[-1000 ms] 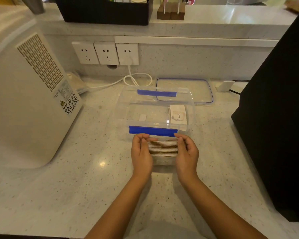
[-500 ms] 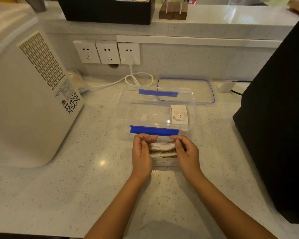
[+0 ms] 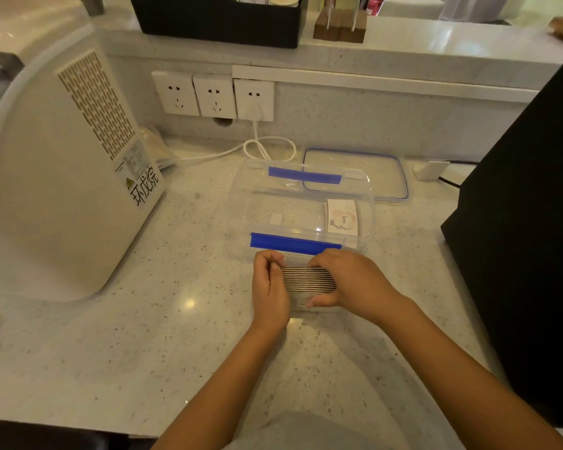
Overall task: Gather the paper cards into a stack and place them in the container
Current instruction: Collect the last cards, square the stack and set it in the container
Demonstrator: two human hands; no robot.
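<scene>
A stack of paper cards stands on edge on the counter, just in front of the clear container. My left hand presses against the stack's left end. My right hand wraps over its right end, fingers on top and thumb at the front. The container is a clear plastic box with blue clips on its near and far rims. A white card printed "love" lies inside it at the right, and a small white scrap at the left.
The container's clear lid with a blue seal lies behind it. A large white appliance fills the left side. A tall black object stands at the right. Wall sockets and a white cable are at the back.
My right hand has slid further over the top of the stack toward the left, closing around it. My left hand has stayed at the left end.
</scene>
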